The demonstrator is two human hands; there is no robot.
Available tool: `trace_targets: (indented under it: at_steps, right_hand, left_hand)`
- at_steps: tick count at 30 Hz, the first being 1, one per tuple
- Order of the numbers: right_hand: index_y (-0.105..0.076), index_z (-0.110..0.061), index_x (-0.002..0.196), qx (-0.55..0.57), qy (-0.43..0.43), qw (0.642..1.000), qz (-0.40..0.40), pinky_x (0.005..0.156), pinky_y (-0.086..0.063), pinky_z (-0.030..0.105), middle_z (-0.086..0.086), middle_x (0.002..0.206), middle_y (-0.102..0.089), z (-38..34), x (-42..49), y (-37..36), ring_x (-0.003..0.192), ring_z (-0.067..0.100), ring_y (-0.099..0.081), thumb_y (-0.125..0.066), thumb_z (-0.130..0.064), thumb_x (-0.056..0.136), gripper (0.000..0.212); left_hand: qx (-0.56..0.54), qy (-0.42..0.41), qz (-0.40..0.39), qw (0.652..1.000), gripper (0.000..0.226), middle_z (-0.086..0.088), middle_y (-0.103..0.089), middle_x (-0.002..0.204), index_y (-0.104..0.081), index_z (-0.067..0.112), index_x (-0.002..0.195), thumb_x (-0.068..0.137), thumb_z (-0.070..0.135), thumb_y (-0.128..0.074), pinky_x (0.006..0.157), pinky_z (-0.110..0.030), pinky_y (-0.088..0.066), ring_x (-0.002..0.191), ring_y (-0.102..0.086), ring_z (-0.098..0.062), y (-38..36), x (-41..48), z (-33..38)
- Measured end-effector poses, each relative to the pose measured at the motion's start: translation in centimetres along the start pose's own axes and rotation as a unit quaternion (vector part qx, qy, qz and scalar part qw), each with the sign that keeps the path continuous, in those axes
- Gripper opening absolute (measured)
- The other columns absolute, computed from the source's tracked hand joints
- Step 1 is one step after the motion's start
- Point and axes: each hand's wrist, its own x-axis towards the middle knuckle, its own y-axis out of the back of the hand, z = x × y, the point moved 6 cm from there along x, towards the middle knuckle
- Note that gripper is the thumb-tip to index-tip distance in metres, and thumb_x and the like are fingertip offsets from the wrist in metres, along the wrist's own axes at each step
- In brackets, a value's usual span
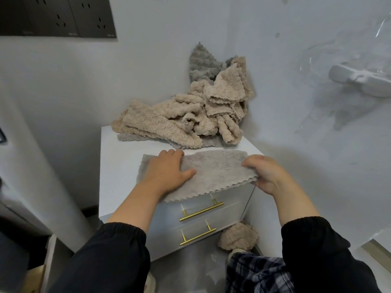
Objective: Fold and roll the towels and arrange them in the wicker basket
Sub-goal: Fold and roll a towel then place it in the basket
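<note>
A grey-beige towel (215,172) with a scalloped edge lies folded on the front of a white cabinet top (118,157). My left hand (167,172) lies flat on its left half, fingers straight. My right hand (264,172) pinches the towel's right end, thumb on top and fingers curled underneath. Behind it, a heap of crumpled beige and grey towels (190,115) fills the back of the cabinet, against the corner of the walls. No wicker basket is in view.
The cabinet has two drawers with brass bar handles (201,212). One beige towel (238,237) lies bunched on the floor by the cabinet's right foot. Dark wall sockets (63,15) sit top left; a white wall fitting (364,79) juts out at right.
</note>
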Motion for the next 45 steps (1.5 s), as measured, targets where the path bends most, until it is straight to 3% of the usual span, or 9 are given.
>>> trace_targets:
  at_steps: [5, 11, 14, 19, 22, 26, 30, 36, 45]
  right_hand:
    - [-0.056, -0.018, 0.083, -0.089, 0.159, 0.982, 0.037, 0.062, -0.045, 0.030, 0.013, 0.088, -0.063, -3.5, -1.4, 0.0, 0.068, 0.023, -0.058, -0.055, 0.016, 0.078, 0.034]
    - [-0.055, -0.016, 0.093, -0.213, 0.218, 0.937, -0.170, 0.048, -0.043, 0.019, 0.009, 0.085, -0.070, -4.8, -4.7, -3.2, 0.054, 0.011, -0.059, -0.045, 0.024, 0.081, 0.043]
    - [-0.056, -0.019, 0.093, -0.250, 0.222, 0.927, -0.171, 0.055, -0.042, 0.028, 0.013, 0.097, -0.070, -4.4, -4.6, -3.6, 0.067, 0.021, -0.059, -0.047, 0.022, 0.082, 0.043]
    - [-0.065, -0.022, 0.088, -0.203, 0.244, 0.948, -0.036, 0.071, -0.049, 0.026, -0.003, 0.091, -0.066, -4.7, -2.9, -2.0, 0.075, 0.009, -0.060, -0.072, 0.000, 0.078, 0.025]
    - [-0.071, -0.012, 0.085, -0.141, 0.165, 0.976, -0.020, 0.074, -0.051, 0.037, 0.009, 0.085, -0.066, -3.0, -1.3, -1.4, 0.076, 0.021, -0.061, -0.081, -0.024, 0.073, 0.020]
    - [-0.067, 0.009, 0.085, -0.041, 0.110, 0.993, -0.016, 0.074, -0.047, 0.040, 0.020, 0.082, -0.061, -1.2, -0.1, -1.8, 0.079, 0.028, -0.054, -0.079, -0.013, 0.072, 0.028]
    - [-0.069, -0.011, 0.077, 0.023, 0.163, 0.985, 0.047, 0.071, -0.046, 0.032, 0.016, 0.081, -0.063, -1.8, 0.1, -1.7, 0.072, 0.023, -0.056, -0.072, 0.006, 0.074, 0.017]
    - [-0.068, -0.002, 0.095, 0.055, 0.090, 0.989, -0.105, 0.079, -0.054, 0.034, 0.009, 0.083, -0.071, -0.9, -0.1, -4.3, 0.077, 0.021, -0.066, -0.072, -0.001, 0.075, 0.020]
    - [-0.053, -0.005, 0.069, -0.163, 0.165, 0.969, -0.086, 0.061, -0.038, 0.033, 0.011, 0.068, -0.042, -1.7, 0.5, -5.0, 0.064, 0.023, -0.043, -0.079, -0.015, 0.076, 0.029]
  left_hand:
    - [-0.194, 0.043, -0.011, 0.980, 0.052, 0.002, -0.064, 0.102, -0.052, 0.028, 0.122, 0.086, 0.065, -0.047, 0.083, -0.034, -0.047, 0.096, -0.059, -0.019, 1.3, -0.4, 1.3]
    - [-0.539, 0.006, -0.168, 0.825, 0.071, 0.004, -0.054, 0.133, -0.047, 0.025, 0.136, 0.074, 0.042, -0.075, 0.101, -0.028, -0.044, 0.120, -0.054, -0.012, 0.3, -1.5, 4.4]
    - [-0.587, 0.000, -0.187, 0.787, 0.034, -0.008, -0.069, 0.113, -0.064, 0.015, 0.113, 0.080, 0.013, -0.072, 0.094, -0.034, -0.052, 0.104, -0.066, -0.020, -0.1, -1.7, 4.9]
    - [-0.579, 0.039, -0.064, 0.812, 0.010, 0.003, -0.073, 0.084, -0.068, 0.019, 0.088, 0.086, 0.009, -0.068, 0.069, -0.025, -0.054, 0.077, -0.068, -0.008, 0.6, -1.1, 4.0]
    - [-0.568, 0.052, 0.001, 0.822, 0.009, 0.008, -0.072, 0.090, -0.066, 0.026, 0.089, 0.087, 0.018, -0.069, 0.077, -0.024, -0.052, 0.086, -0.069, -0.008, 1.1, -1.2, 3.7]
    - [-0.495, 0.034, 0.088, 0.864, 0.017, 0.015, -0.068, 0.093, -0.063, 0.026, 0.097, 0.085, 0.019, -0.071, 0.073, -0.009, -0.046, 0.086, -0.063, 0.000, 2.1, -1.2, 3.1]
    - [-0.472, 0.044, 0.130, 0.871, 0.017, 0.010, -0.066, 0.091, -0.063, 0.020, 0.095, 0.082, 0.014, -0.072, 0.071, -0.010, -0.044, 0.085, -0.061, -0.003, 2.4, -1.0, 2.8]
    - [-0.567, 0.082, 0.125, 0.810, 0.023, 0.007, -0.071, 0.091, -0.066, 0.027, 0.089, 0.081, 0.006, -0.072, 0.080, -0.026, -0.052, 0.087, -0.067, -0.011, 2.1, -1.1, 2.3]
    - [-0.410, 0.117, -0.039, 0.904, 0.028, 0.013, -0.051, 0.043, -0.056, 0.016, 0.060, 0.080, 0.020, -0.076, 0.045, -0.020, -0.033, 0.039, -0.043, -0.002, 3.1, -1.6, -1.4]
